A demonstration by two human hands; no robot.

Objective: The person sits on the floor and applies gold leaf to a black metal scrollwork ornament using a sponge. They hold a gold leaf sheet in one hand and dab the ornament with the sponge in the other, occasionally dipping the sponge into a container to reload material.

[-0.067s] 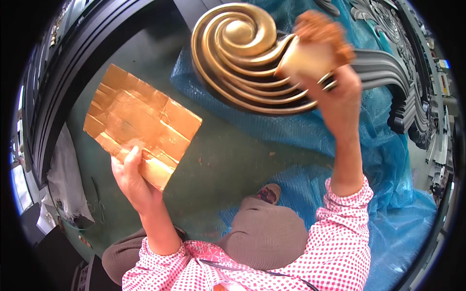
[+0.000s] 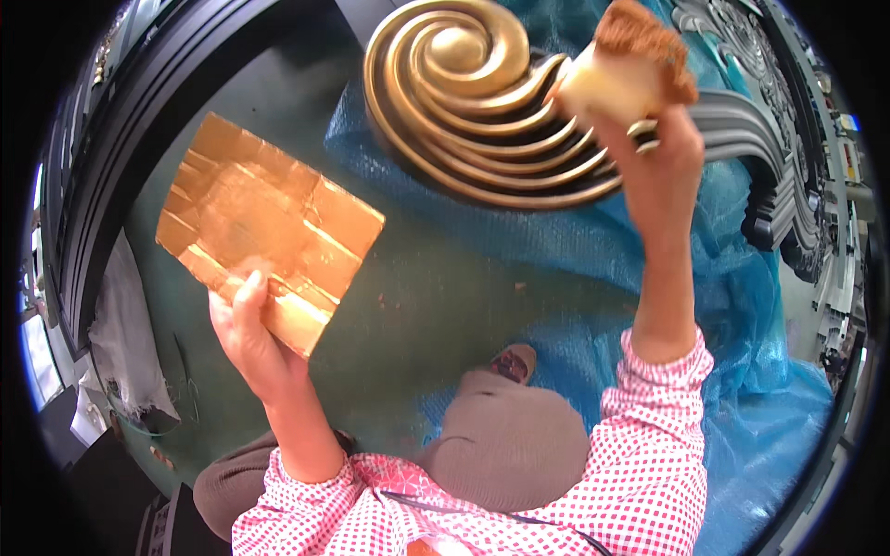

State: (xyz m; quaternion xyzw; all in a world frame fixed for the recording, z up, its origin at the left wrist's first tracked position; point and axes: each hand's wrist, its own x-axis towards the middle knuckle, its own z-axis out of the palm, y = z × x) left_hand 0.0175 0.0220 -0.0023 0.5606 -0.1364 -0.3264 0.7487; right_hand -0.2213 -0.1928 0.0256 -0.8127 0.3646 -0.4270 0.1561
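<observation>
My left hand grips the lower edge of a creased, gold-coated cardboard piece, thumb on its face. My right hand is raised at the upper right, its fingers closed on a sponge. The sponge looks cream on one side and rough, orange-brown on the other; motion blurs it. Behind it is a large carved scroll ornament, with gold ridges and dark grooves. The sponge overlaps the scroll's right part in view; whether it touches the ridges I cannot tell.
Blue bubble-wrap sheeting lies under the ornament and along the right. A grey moulded arm extends from the scroll. Dark curved frame moulding runs along the left, near white sheeting. My shoe rests on the green floor.
My right hand has moved up and a little to the right with the sponge. The cardboard in my left hand has shifted slightly up and left.
</observation>
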